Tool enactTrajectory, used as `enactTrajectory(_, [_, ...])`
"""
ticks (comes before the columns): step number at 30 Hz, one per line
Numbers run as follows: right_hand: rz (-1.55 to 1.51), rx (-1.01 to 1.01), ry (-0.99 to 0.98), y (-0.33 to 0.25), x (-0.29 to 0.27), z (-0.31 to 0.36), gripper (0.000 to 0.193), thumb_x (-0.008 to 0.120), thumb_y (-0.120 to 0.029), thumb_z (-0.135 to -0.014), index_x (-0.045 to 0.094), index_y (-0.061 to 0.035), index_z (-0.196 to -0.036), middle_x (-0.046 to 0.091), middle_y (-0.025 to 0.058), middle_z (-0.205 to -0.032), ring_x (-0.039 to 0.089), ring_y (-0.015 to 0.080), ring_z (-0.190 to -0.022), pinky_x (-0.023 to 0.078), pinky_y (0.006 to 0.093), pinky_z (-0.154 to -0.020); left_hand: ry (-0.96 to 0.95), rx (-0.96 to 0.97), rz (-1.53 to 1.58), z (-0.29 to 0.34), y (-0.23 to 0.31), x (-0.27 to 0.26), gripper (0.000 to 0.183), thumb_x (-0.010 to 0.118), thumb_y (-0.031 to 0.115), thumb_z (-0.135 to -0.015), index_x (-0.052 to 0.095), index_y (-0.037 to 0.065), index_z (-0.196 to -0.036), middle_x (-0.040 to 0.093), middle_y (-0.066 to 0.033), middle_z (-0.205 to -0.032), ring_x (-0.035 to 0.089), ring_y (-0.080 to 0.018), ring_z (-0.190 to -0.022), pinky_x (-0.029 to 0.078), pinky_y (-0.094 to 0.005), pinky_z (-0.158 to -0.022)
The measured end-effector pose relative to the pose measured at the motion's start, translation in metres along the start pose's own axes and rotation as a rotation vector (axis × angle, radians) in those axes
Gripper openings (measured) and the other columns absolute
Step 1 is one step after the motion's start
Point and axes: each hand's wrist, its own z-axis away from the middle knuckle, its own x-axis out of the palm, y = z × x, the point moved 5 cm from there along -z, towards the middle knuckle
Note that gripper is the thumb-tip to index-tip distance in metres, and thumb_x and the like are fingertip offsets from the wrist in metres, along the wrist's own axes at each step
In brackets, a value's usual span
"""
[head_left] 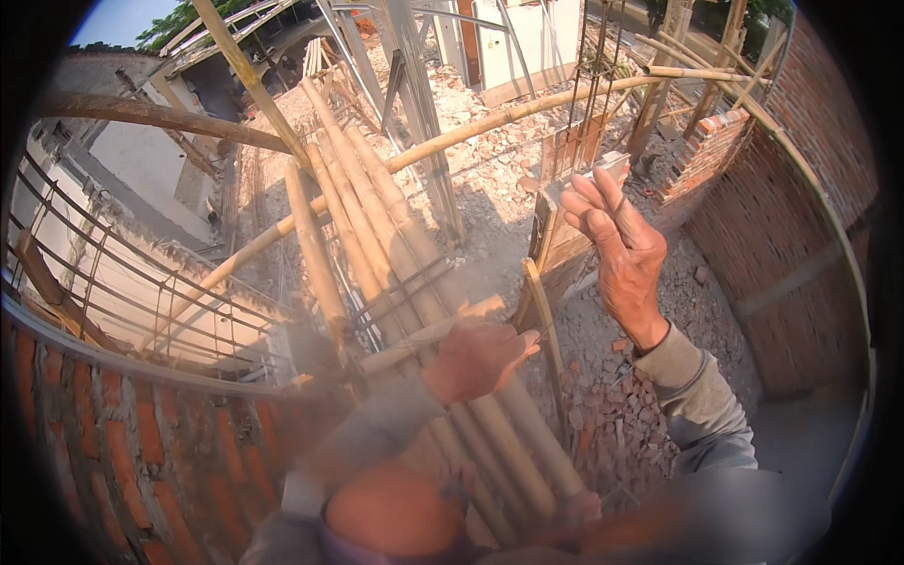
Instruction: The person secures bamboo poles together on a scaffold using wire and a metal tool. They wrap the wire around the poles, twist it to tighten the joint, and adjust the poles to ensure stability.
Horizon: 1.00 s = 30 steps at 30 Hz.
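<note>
My right hand (621,250) is raised right of centre, its fingers bent and drawn together toward the thumb. Whether something thin sits between them I cannot make out. Just behind the fingertips shows the pale, rough top of a brick post (617,168). Lower and nearer, my left hand (482,360) reaches across over a bundle of bamboo poles (513,443). It is blurred, with fingertips pointing right, and its grip cannot be read. Close to it, a short crosswise bamboo piece (414,334) lies over the poles.
A brick wall (141,461) curves along the lower left, with a rebar cage (141,273) above it. A long bamboo rail (527,108) crosses ahead. Broken bricks (621,424) lie below, beside a tall brick wall (753,245). A steel column (424,122) stands ahead.
</note>
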Motion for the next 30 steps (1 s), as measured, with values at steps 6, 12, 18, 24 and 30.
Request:
enactTrajectory(6, [0.801, -0.020, -0.755, 0.034, -0.032, 0.075, 0.032, 0.056, -0.014, -0.114, 0.069, -0.0050, -0.142, 0.077, 0.0170, -0.108, 0.074, 0.0408, -0.094, 0.062, 0.0454, -0.086, -0.006, -0.138, -0.249, 0.013, -0.062, -0.080, 0.014, 0.083, 0.022, -0.095, 0.082, 0.016, -0.107, 0.067, -0.0043, -0.075, 0.067, -0.0263, -0.066, 0.051, -0.0415, -0.057])
enactTrajectory(12, [0.229, 0.523, -0.931, 0.010, 0.003, 0.084, 0.042, 0.054, -0.034, -0.118, 0.079, -0.0003, -0.111, 0.070, 0.0116, -0.074, 0.066, 0.0245, -0.066, 0.050, 0.0343, -0.060, 0.019, -0.303, -0.191, 0.017, -0.115, -0.079, 0.019, 0.078, 0.031, -0.101, 0.087, 0.016, -0.108, 0.076, -0.0020, -0.082, 0.073, -0.0293, -0.072, 0.057, -0.0414, -0.064])
enactTrajectory(18, [-0.626, 0.316, -0.076, -0.041, -0.001, -0.004, 0.047, 0.048, -0.017, -0.119, 0.053, 0.0162, -0.152, 0.075, 0.0240, -0.136, 0.076, 0.0205, -0.087, 0.067, 0.0368, -0.081, 0.010, -0.079, 0.306, -0.023, -0.015, -0.002, 0.019, 0.075, 0.022, -0.103, 0.082, 0.013, -0.117, 0.071, -0.0082, -0.080, 0.067, -0.0291, -0.066, 0.050, -0.0411, -0.059])
enactTrajectory(24, [0.833, -0.270, -0.712, 0.000, 0.014, 0.046, 0.033, 0.062, -0.028, -0.114, 0.075, 0.0013, -0.123, 0.076, 0.0129, -0.090, 0.075, 0.0220, -0.076, 0.059, 0.0462, -0.070, -0.220, 0.081, -0.075, -0.034, -0.039, -0.054, 0.014, 0.077, 0.022, -0.102, 0.080, 0.010, -0.108, 0.071, -0.0058, -0.077, 0.069, -0.0274, -0.066, 0.053, -0.0416, -0.059])
enactTrajectory(30, [-0.160, 0.753, -0.753, 0.002, -0.007, 0.061, 0.028, 0.067, -0.022, -0.109, 0.076, 0.0041, -0.111, 0.067, 0.0044, -0.071, 0.063, 0.0155, -0.063, 0.052, 0.0422, -0.061, -0.003, -0.185, 0.149, -0.027, -0.108, -0.080, 0.023, 0.071, 0.021, -0.108, 0.083, 0.002, -0.109, 0.080, -0.0146, -0.088, 0.074, -0.0269, -0.069, 0.056, -0.0370, -0.064])
